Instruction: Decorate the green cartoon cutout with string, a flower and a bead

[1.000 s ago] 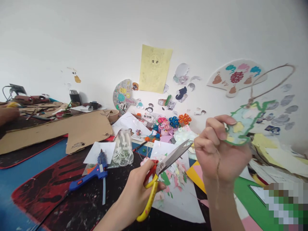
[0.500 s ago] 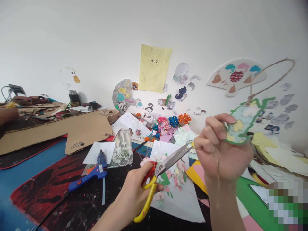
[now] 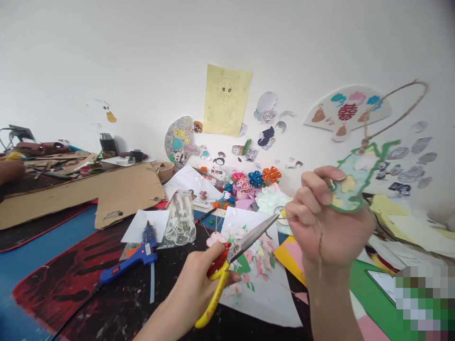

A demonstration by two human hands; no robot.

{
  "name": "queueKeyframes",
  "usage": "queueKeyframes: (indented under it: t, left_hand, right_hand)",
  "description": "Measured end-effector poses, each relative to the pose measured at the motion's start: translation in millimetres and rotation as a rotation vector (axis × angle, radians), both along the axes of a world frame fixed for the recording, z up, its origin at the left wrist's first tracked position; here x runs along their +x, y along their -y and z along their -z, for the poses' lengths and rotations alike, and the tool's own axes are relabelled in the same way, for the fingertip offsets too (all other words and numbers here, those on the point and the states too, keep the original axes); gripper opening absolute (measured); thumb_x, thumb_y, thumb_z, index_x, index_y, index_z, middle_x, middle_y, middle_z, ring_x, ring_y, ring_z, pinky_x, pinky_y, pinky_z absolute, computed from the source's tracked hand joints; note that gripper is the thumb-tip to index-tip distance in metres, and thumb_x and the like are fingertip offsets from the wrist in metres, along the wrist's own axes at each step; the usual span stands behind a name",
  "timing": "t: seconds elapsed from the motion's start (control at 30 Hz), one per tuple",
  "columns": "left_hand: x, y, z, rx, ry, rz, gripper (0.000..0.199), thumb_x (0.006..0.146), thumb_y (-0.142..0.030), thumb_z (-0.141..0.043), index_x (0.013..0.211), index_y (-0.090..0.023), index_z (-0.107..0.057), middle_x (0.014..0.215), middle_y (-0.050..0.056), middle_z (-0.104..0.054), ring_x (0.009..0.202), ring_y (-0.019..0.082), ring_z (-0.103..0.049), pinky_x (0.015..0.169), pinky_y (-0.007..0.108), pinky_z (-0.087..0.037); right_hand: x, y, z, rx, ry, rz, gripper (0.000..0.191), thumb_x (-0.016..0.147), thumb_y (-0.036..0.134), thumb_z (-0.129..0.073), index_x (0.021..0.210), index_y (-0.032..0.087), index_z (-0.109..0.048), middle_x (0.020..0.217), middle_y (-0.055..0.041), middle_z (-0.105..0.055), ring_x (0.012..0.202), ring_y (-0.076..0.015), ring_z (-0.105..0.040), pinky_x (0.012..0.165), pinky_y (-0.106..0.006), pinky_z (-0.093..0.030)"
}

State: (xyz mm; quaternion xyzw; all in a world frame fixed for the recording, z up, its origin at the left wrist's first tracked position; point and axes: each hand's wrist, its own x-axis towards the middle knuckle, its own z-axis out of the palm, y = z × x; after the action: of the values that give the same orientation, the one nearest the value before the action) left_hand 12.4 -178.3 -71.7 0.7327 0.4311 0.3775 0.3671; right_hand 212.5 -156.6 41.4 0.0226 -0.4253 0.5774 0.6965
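My left hand (image 3: pixel 197 277) is wrapped round the red and yellow handles of a pair of scissors (image 3: pixel 250 241). The blades point up and right and lie together, their tips close to my right hand. Raised at the right, my right hand (image 3: pixel 325 218) pinches a pale blue paper ornament (image 3: pixel 355 177) with a green edge and yellow patches. A twine loop (image 3: pixel 408 111) rises from the ornament's top. A thin brown strand (image 3: pixel 320 248) hangs down by my right wrist. Below the scissors, green and pink paper scraps (image 3: pixel 254 260) lie on a white sheet (image 3: pixel 270 305).
A blue glue gun (image 3: pixel 142 255) lies on the dark mat at left, beside a clear bag (image 3: pixel 181 222) of white cords. Cut cardboard (image 3: pixel 130 194) stretches behind it. Colourful flowers (image 3: pixel 256 182) stand near the wall. At the far left shows another person's hand (image 3: pixel 10 171).
The scissor blades have closed from slightly apart. My right hand and the ornament have shifted a little left in view, as has the whole scene.
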Motion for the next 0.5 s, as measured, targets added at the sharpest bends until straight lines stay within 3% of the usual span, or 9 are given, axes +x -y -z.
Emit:
queueKeyframes:
  t: [0.2,0.33,0.5]
  left_hand:
    - [-1,-5,15.7,0.008,0.032,0.03,0.044,0.082,-0.053,-0.061,0.068,-0.019,-0.037,0.059,-0.007,-0.027,0.056,0.008,-0.02,0.049,0.022,-0.017]
    - [-4,-11,27.9,0.082,0.119,0.001,0.044,0.089,-0.057,-0.05,0.069,-0.019,-0.039,0.058,-0.006,-0.034,0.053,0.008,-0.028,0.048,0.021,-0.021]
    - [-7,-11,22.9,0.067,0.135,0.029,0.045,0.091,-0.061,-0.042,0.077,-0.018,-0.046,0.063,-0.002,-0.043,0.053,0.009,-0.035,0.047,0.021,-0.027]
  right_hand:
    - [1,0,0.7,0.005,-0.017,-0.009,0.021,0.074,0.015,-0.064,0.088,0.021,-0.049,0.065,0.0075,-0.04,0.046,-0.0053,-0.016,0.037,-0.019,-0.02]
    - [4,-2,0.5,0.009,-0.049,-0.019,0.021,0.075,0.014,-0.063,0.089,0.021,-0.05,0.065,0.0075,-0.039,0.047,-0.0057,-0.016,0.037,-0.02,-0.018]
    - [9,-4,0.0,0.021,-0.066,-0.005,0.022,0.074,0.014,-0.063,0.09,0.021,-0.05,0.065,0.0073,-0.039,0.047,-0.0061,-0.016,0.036,-0.021,-0.018]
